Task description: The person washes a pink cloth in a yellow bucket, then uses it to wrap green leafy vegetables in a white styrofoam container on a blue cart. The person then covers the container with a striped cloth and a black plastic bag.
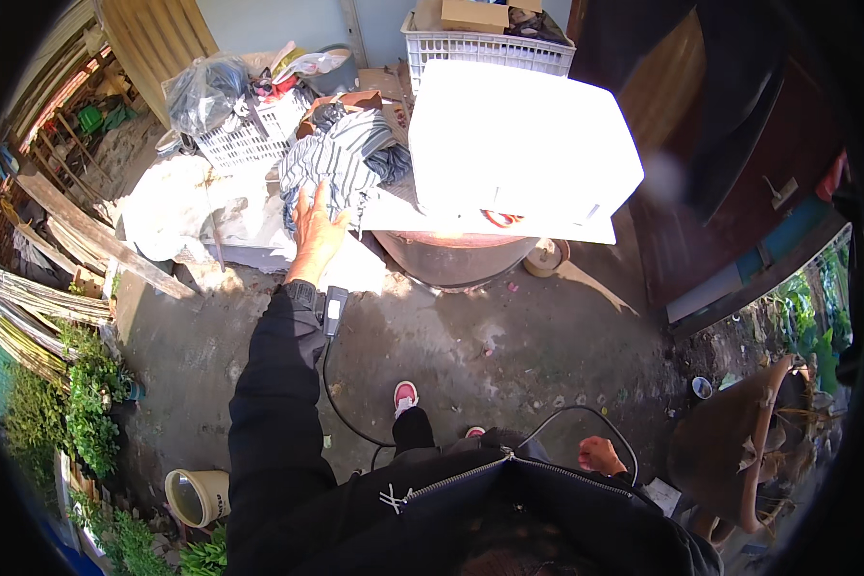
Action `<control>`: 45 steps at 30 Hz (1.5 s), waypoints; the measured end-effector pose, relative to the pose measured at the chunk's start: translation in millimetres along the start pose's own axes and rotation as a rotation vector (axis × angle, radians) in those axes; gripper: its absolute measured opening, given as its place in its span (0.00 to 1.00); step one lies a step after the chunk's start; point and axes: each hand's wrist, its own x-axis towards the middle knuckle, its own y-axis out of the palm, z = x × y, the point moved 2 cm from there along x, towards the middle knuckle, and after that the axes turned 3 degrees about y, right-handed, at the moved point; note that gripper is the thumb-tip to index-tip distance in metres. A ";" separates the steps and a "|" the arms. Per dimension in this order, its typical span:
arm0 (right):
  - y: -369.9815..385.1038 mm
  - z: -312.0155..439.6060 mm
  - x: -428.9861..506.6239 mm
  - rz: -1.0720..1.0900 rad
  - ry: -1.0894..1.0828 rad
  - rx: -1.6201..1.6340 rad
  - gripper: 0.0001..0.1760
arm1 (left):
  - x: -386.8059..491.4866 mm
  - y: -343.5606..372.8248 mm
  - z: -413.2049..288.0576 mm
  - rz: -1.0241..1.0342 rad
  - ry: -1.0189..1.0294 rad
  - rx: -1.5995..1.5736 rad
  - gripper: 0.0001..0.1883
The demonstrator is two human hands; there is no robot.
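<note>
My left hand (318, 229) reaches forward with its fingers apart, over the near edge of a bundled striped cloth (335, 155). Whether the fingertips press on the cloth or only hover cannot be told. A dark device (335, 311) with a cable sits at the left wrist. To the right of the cloth, a large white boxy object (518, 144) is washed out by sunlight. Under it stands a big round vat (453, 261). Low at my right side, my right hand (599, 456) has curled fingers; its palm is hidden.
A white plastic basket (248, 133) piled with bags stands behind the cloth, near a grey bucket (337, 68). Another crate (489, 50) holds a cardboard box (474, 14). A wooden pole (101, 219) leans at left. A beige bucket (198, 497) and a brown pot (727, 439) flank me.
</note>
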 end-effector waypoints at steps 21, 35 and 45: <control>181.2 57.0 -66.5 -0.160 0.077 0.094 0.07 | 212.1 49.6 101.3 -0.296 0.185 -0.229 0.23; 336.5 430.8 -139.1 0.151 -0.873 -0.121 0.21 | 123.9 -141.0 94.6 -0.248 0.532 -0.710 0.08; 420.4 523.7 -173.8 0.560 -1.199 0.248 0.15 | 92.3 -138.5 0.4 0.232 0.782 -0.847 0.09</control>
